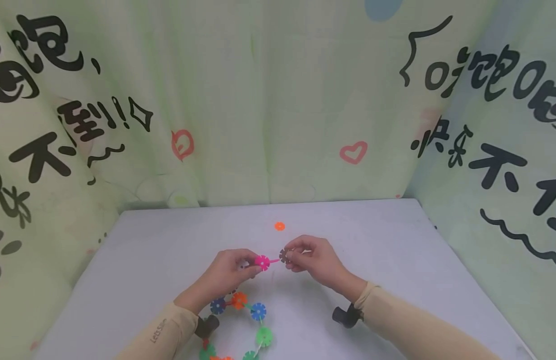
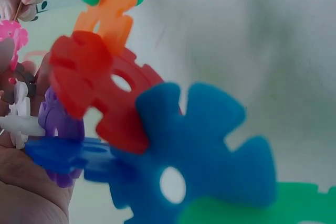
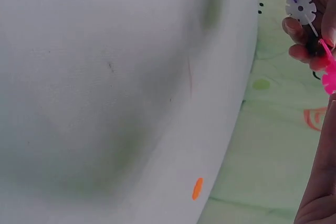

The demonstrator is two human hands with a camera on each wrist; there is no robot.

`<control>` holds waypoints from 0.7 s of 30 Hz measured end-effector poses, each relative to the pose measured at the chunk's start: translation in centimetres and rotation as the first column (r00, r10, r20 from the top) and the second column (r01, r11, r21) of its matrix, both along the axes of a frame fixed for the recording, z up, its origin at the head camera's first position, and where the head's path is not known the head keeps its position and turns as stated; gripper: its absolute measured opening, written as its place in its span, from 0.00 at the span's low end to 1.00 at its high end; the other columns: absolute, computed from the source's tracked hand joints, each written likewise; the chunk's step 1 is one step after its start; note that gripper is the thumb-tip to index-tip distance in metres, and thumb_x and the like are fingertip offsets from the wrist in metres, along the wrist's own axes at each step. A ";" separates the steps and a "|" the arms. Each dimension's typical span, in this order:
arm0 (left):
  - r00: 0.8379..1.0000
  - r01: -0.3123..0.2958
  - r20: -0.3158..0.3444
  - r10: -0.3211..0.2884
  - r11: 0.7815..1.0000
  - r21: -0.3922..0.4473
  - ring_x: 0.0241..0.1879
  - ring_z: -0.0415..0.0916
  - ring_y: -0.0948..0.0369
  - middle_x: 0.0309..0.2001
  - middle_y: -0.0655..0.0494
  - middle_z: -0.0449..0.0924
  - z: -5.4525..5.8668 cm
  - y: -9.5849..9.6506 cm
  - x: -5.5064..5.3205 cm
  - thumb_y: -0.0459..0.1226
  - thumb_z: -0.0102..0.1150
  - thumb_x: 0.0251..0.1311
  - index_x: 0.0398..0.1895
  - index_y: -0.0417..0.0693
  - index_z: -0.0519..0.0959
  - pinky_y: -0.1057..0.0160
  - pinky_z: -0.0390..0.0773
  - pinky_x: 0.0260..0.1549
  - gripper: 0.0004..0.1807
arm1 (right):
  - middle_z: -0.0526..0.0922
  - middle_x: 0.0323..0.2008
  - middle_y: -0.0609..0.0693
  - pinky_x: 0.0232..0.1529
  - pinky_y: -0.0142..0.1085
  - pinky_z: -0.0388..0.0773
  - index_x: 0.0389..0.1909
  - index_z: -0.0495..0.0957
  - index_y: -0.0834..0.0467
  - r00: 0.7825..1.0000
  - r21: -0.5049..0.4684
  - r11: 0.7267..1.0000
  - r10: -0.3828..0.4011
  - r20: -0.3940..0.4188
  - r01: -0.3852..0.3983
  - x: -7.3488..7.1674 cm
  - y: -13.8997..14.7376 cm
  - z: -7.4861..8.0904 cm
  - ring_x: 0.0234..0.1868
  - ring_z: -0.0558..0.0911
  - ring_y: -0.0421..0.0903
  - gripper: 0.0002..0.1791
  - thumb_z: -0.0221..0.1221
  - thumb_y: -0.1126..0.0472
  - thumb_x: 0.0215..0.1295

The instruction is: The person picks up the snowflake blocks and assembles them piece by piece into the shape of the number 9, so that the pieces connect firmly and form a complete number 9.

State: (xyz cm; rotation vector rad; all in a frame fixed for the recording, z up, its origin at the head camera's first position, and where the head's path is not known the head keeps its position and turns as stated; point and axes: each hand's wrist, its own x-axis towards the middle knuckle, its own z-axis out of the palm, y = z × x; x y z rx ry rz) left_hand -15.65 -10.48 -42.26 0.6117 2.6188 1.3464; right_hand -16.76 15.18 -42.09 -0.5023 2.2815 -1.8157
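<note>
My left hand (image 1: 232, 267) pinches one end of a chain of slotted snowflake discs, near a bright pink disc (image 1: 262, 262). My right hand (image 1: 315, 259) grips a brown snowflake disc (image 1: 283, 256) between thumb and fingers. A thin pink piece, seen edge-on, spans from the pink disc to the brown one; whether it is slotted into the brown disc I cannot tell. The left wrist view shows a white disc (image 2: 21, 114), a purple disc (image 2: 62, 135) and a large blue disc (image 2: 210, 145) linked along the chain. A white disc (image 3: 301, 8) also shows beside the left fingers in the right wrist view.
The chain curves over the white table (image 1: 350, 320) below my left wrist, with an orange disc (image 1: 239, 300), a blue disc (image 1: 258, 311) and a green disc (image 1: 264, 336). One loose orange disc (image 1: 280, 226) lies toward the back. Printed curtains (image 1: 269, 100) surround the table.
</note>
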 end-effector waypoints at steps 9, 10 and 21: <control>1.000 -0.010 0.006 0.010 1.000 -0.005 0.34 0.79 0.63 0.34 0.66 0.83 -0.2 0.2 -0.1 0.38 0.67 0.63 0.43 0.52 0.85 0.62 0.81 0.35 0.07 | 0.87 0.40 0.56 0.39 0.41 0.84 0.45 0.81 0.63 0.999 -0.011 0.999 -0.037 0.032 0.037 0.5 -0.1 -0.1 0.37 0.88 0.53 0.09 0.64 0.66 0.66; 1.000 -0.011 0.006 0.011 1.000 -0.008 0.35 0.79 0.64 0.34 0.67 0.83 -0.2 0.2 -0.1 0.38 0.67 0.63 0.43 0.52 0.85 0.62 0.81 0.36 0.07 | 0.87 0.40 0.56 0.39 0.41 0.84 0.45 0.81 0.63 0.999 -0.009 0.999 -0.040 0.030 0.040 0.5 -0.1 -0.1 0.37 0.88 0.53 0.09 0.64 0.66 0.66; 0.999 -0.010 0.031 0.010 1.000 0.001 0.36 0.81 0.62 0.37 0.61 0.85 0.1 0.3 0.1 0.39 0.68 0.62 0.44 0.50 0.85 0.60 0.82 0.37 0.08 | 0.87 0.39 0.55 0.40 0.41 0.84 0.44 0.82 0.61 0.996 -0.042 0.995 -0.090 0.023 0.091 1.1 -0.6 -0.4 0.37 0.88 0.52 0.09 0.66 0.64 0.65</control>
